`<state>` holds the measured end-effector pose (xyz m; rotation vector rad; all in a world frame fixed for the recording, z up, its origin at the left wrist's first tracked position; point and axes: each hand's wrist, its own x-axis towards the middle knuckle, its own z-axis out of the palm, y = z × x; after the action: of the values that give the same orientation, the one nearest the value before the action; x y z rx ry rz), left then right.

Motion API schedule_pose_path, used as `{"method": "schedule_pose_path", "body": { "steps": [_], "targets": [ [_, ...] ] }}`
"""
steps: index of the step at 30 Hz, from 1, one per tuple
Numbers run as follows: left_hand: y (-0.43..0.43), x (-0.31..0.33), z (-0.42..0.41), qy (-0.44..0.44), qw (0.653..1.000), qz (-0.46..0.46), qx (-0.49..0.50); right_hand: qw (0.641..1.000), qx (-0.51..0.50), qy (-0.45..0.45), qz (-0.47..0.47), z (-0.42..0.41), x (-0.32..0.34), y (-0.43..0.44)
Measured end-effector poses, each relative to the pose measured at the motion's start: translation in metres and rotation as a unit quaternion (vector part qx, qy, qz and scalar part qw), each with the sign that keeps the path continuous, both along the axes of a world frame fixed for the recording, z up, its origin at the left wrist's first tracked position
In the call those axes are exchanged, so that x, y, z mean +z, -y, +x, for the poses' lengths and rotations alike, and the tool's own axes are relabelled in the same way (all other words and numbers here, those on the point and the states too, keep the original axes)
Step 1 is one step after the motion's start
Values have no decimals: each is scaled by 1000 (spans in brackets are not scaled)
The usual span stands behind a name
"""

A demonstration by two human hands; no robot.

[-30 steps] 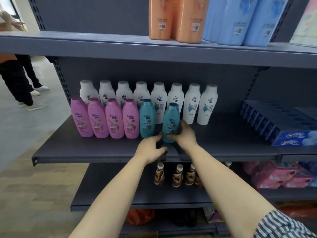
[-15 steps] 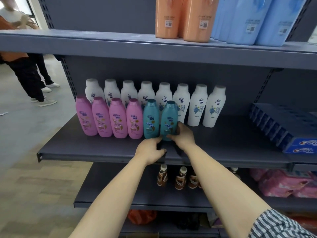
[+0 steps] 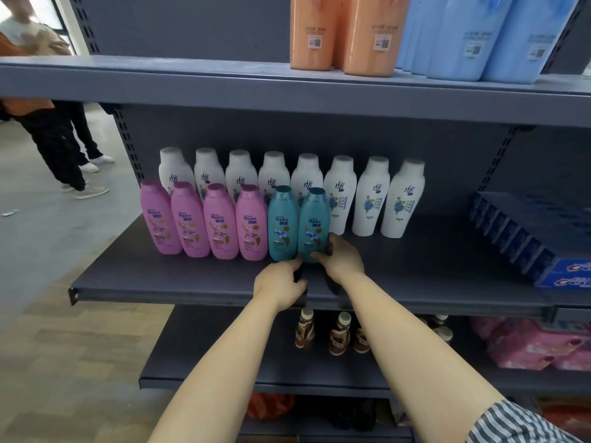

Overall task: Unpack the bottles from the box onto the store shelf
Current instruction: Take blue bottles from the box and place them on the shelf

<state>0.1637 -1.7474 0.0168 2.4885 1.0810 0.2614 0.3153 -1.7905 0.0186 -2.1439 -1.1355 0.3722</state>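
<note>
Our right hand (image 3: 343, 259) grips the foot of the teal bottle (image 3: 314, 223), upright on the shelf (image 3: 415, 266), second place right of the pink bottles (image 3: 220, 231). Our left hand (image 3: 281, 282) curls in front; whether it holds anything, we cannot tell.

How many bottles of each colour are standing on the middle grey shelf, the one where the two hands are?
White plastic bottles with blue flower labels: 8
Pink plastic bottles: 4
Teal plastic bottles: 2
Total: 14
</note>
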Motion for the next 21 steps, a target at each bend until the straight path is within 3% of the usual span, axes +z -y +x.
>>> {"method": "schedule_pose_path", "body": {
  "steps": [15, 21],
  "targets": [
    [-5, -3, 0, 19, 1000, -12, -6, 999, 3, -29, -13, 6, -3, -4],
    [2, -7, -15, 64, 997, -35, -32, 972, -105, -174, 122, -8, -10, 21]
  ]
}}
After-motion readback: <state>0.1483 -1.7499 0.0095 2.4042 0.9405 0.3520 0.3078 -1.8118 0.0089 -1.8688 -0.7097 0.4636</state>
